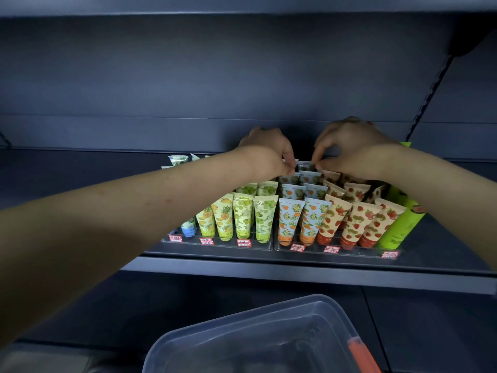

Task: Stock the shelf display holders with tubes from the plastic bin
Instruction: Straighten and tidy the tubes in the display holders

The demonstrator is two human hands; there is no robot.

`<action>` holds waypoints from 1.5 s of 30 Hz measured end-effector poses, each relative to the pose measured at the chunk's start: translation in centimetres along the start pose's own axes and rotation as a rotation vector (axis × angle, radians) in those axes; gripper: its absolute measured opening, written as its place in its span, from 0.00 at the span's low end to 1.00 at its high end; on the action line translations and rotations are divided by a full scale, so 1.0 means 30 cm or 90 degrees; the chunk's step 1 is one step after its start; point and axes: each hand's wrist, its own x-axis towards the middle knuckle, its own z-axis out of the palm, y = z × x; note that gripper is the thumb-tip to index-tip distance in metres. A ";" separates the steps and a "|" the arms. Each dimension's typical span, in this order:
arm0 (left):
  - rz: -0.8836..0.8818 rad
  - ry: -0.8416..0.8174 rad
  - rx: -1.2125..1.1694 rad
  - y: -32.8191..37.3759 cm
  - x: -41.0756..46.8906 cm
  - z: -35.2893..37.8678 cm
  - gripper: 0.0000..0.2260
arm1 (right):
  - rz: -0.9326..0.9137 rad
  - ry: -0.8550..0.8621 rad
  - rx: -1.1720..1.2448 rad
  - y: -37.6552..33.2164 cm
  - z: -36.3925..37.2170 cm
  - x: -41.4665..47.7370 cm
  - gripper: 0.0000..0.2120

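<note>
Your left hand and right hand each keep a pinching grip on one blue tube in the holder's back row, toward the shelf's rear edge. Risk: a skewed push may tip the neighbouring tubes forward.

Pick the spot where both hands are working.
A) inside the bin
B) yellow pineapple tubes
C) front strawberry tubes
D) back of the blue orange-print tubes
D: the left hand and right hand both pinch a tube at the back of the blue orange-print tubes.
</note>
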 end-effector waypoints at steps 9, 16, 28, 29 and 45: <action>0.091 0.051 -0.060 0.131 -0.055 -0.003 0.05 | 0.008 0.026 0.036 0.068 -0.098 -0.149 0.06; 0.131 0.033 -0.031 0.225 -0.112 0.064 0.07 | -0.028 0.033 0.062 0.098 -0.106 -0.320 0.06; 0.104 0.035 0.048 0.220 -0.113 0.133 0.07 | 0.011 0.000 -0.038 0.093 -0.003 -0.319 0.03; 0.105 0.037 0.046 0.218 -0.111 0.140 0.07 | 0.009 -0.002 -0.047 0.091 0.004 -0.316 0.02; 0.079 0.024 0.007 0.212 -0.105 0.138 0.08 | 0.016 0.011 -0.036 0.094 0.001 -0.307 0.02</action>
